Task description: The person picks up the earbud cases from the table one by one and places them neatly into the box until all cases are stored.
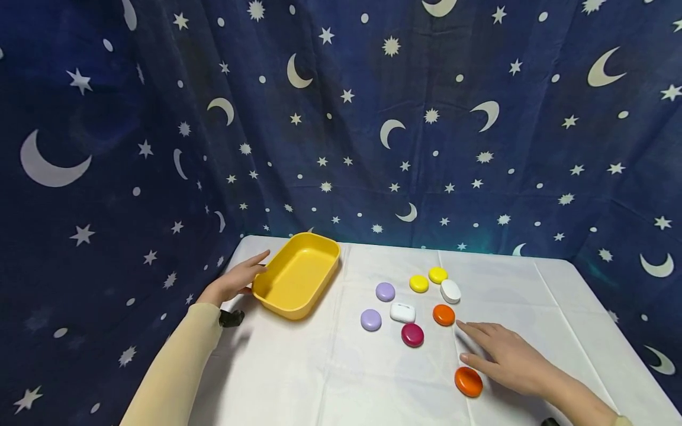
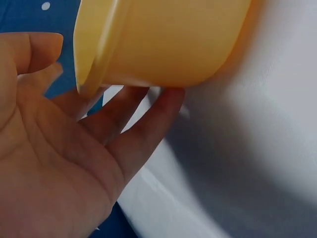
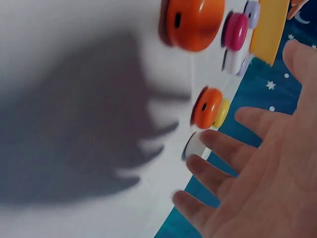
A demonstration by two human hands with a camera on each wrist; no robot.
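Note:
A yellow tray stands at the back left of the white table. My left hand lies open against its left end; in the left wrist view straight fingers touch the tray wall below the rim. My right hand hovers open, fingers spread, over the table's right front. It holds nothing. One orange case lies by its thumb and another just beyond the fingertips. Purple, white, magenta and yellow cases cluster mid-table.
A dark blue cloth with stars and moons hangs behind and around the table. The white tablecloth covers the table to its edges. A second purple case, another yellow and another white one lie in the cluster.

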